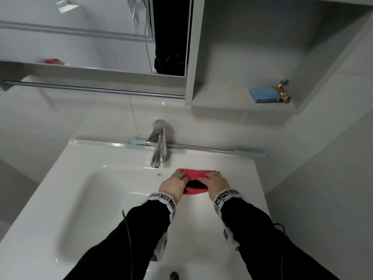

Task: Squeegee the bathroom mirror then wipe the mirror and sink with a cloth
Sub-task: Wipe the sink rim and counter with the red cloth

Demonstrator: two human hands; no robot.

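White sink (84, 199), hands gripping cloth (194, 174).

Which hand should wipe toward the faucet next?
Left, probably. The left hand grips the cloth's end nearest the faucet; the right hand holds the far end, near the sink's right rim.

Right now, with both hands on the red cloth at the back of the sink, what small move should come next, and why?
Probably finish bunching the red cloth into a pad, then sweep it along the sink ledge by the tap. Both the left hand and right hand grip it folded, and the squeegee already lies behind the tap.
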